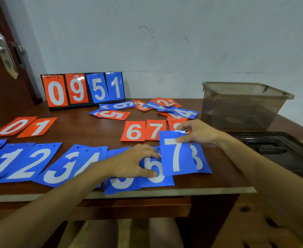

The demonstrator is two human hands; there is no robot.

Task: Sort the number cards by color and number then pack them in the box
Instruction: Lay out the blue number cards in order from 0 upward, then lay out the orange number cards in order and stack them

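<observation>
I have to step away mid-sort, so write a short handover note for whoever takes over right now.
Right hand: pinching the blue 7 card by its top edge, over the blue row.
Left hand: pressing flat on the blue 6 card.
Done: blue 1 to 6 and 8 laid along the table's near edge; red 0, red 1, red 6 and red 7 laid out.
Left: seat the 7, sort the mixed pile at the back, then pack everything in the clear box, which holds no cards yet.
</observation>
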